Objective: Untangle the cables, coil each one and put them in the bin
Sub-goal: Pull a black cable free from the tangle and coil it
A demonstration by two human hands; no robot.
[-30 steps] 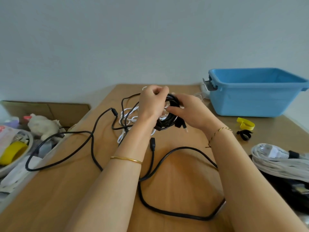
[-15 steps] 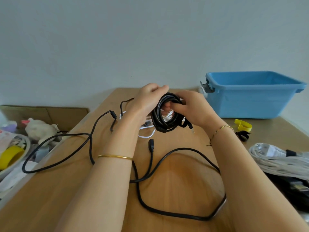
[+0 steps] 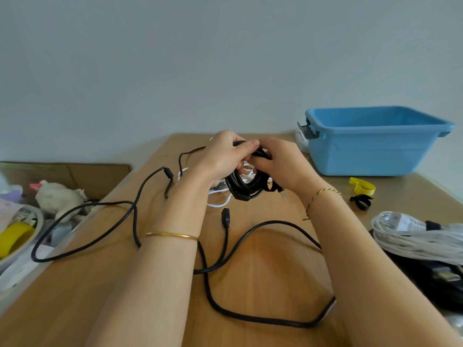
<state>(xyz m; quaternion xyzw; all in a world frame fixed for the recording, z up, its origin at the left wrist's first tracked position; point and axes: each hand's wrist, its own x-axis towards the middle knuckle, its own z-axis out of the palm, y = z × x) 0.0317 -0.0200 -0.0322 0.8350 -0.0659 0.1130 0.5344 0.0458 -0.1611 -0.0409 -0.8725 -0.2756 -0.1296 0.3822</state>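
A coiled black cable (image 3: 241, 187) hangs upright above the middle of the wooden table (image 3: 263, 284). My left hand (image 3: 223, 156) grips the top of the coil, thumb over it. My right hand (image 3: 280, 161) grips the same coil from the right side. A thin white cable (image 3: 220, 202) lies on the table under and behind the coil. A long loose black cable (image 3: 250, 319) loops across the table in front of me, and another black cable (image 3: 82, 246) trails off the left edge. The blue bin (image 3: 375, 156) stands at the back right; what is inside it is hidden.
A bundled white cable (image 3: 413, 236) lies at the right edge over dark items. A yellow strap (image 3: 362, 186) and a black strap (image 3: 360, 200) lie in front of the bin. Left of the table sit a cardboard box (image 3: 82, 171), a white stuffed toy (image 3: 57, 199) and a yellow tape roll (image 3: 15, 239).
Both hands lifted the black coil off the white cable and turned it upright. The left thumb now lies over the top of the coil.
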